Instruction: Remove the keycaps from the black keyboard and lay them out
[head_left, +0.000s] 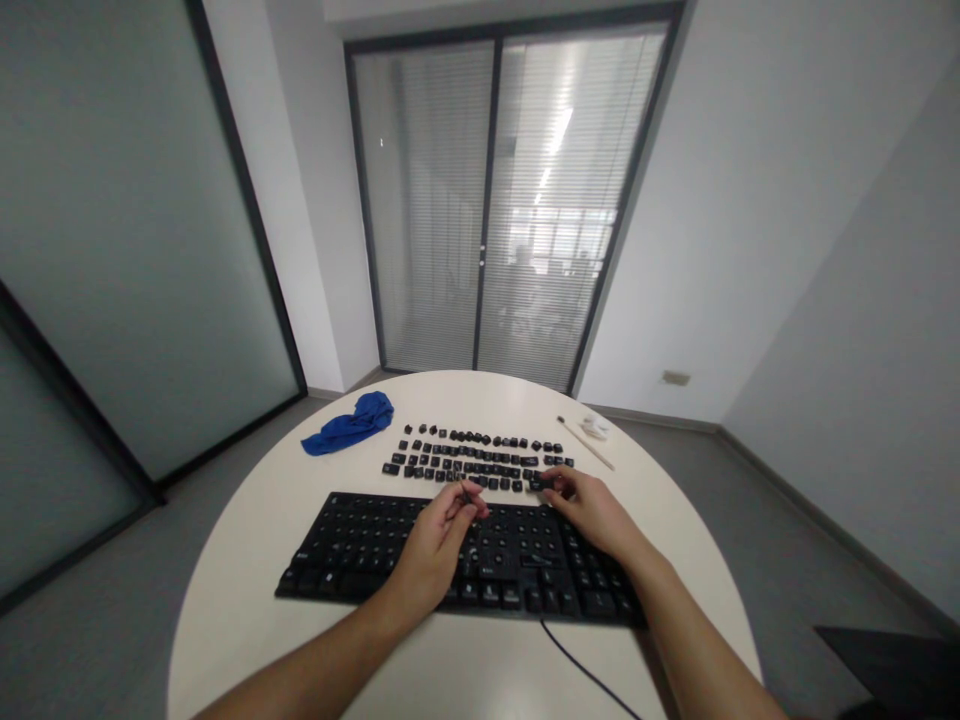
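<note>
A black keyboard (360, 540) lies across the round table, many of its upper key positions without caps, while caps remain along the bottom row and at the right. Behind it, loose black keycaps (442, 462) are laid out in rows. My left hand (442, 535) is over the middle of the keyboard, fingers curled and pinched around a small dark thing too small to name. My right hand (581, 500) reaches to the right end of the nearest keycap row, its thumb and fingers closed on a black keycap (537, 483).
A crumpled blue cloth (351, 424) lies at the table's back left. At the back right are a thin brush (589, 445) and a small whitish item (596, 427). A black cable (581, 667) runs from the keyboard to the near edge of the round table (247, 560).
</note>
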